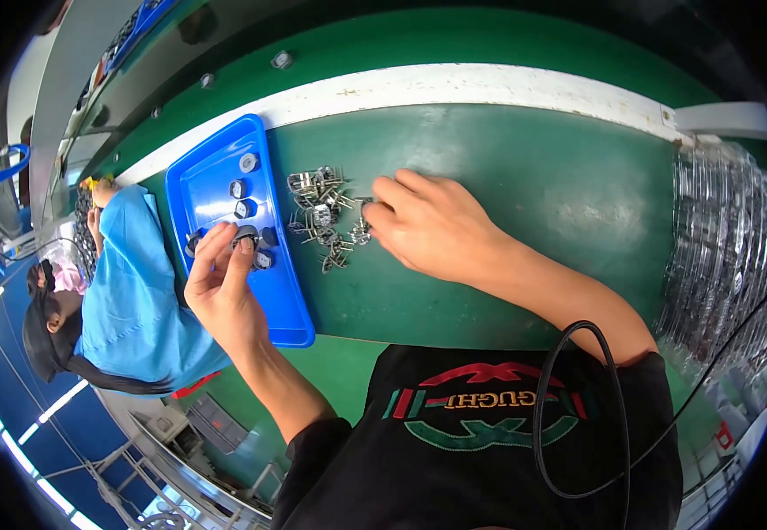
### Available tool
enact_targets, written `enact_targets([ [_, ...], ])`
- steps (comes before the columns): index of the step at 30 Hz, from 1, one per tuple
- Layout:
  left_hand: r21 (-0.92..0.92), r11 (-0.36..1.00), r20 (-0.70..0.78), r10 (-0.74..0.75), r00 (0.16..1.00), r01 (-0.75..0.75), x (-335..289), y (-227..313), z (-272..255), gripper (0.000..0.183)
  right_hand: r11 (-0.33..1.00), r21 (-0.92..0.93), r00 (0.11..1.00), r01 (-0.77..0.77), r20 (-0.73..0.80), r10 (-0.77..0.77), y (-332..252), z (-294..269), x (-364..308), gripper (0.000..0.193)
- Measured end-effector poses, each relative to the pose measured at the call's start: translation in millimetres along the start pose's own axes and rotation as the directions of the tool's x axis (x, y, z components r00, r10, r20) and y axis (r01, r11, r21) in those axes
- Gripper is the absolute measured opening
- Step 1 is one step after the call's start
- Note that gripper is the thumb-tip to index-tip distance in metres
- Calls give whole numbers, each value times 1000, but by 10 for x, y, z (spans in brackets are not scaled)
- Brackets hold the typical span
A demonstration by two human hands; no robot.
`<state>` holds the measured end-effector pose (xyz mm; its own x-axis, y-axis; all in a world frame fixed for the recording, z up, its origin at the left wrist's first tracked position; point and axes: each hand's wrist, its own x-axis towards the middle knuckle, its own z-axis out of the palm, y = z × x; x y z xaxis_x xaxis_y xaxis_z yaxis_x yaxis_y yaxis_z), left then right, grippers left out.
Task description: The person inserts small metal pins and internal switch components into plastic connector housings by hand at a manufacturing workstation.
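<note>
My left hand [229, 287] is closed over the blue tray [302, 325], thumb and fingers pinching a small round grey-black part [245, 235]. Several similar short round parts lie in the tray, among them a grey ring-like one [248, 162] near its far end. To the tray's right, on the green table, is a loose pile of small shiny metal parts with long thin pins [320, 215]. At the pile's right side my right hand [432, 221] has its fingertips pinched together. A bit of something dark shows at those fingertips, too small to name.
Stacked clear plastic trays [723, 238] stand at the table's right end. A white rail [454, 84] borders the far side, with a green strip holding a few small parts [282, 59] beyond. A co-worker in a blue top [140, 300] sits left. A black cable [538, 415] loops before my shirt.
</note>
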<state>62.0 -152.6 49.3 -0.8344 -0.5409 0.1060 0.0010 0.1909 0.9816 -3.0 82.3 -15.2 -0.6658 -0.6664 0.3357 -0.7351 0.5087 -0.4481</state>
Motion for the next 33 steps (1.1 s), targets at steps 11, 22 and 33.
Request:
enact_targets([
  [11, 551, 741, 573, -2, 819, -384, 1032, -18, 1269, 18, 977, 181, 993, 112, -45, -105, 103, -24, -97, 7],
  [22, 561, 591, 568, 235, 789, -580, 2203, -714, 3113, 25, 935, 333, 894, -125, -370, 251, 197, -446, -741, 20],
  [33, 773, 359, 562, -6, 827, -523, 1967, -358, 2081, 40, -248, 969, 753, -1, 164, 637, 477, -562, -927, 7],
])
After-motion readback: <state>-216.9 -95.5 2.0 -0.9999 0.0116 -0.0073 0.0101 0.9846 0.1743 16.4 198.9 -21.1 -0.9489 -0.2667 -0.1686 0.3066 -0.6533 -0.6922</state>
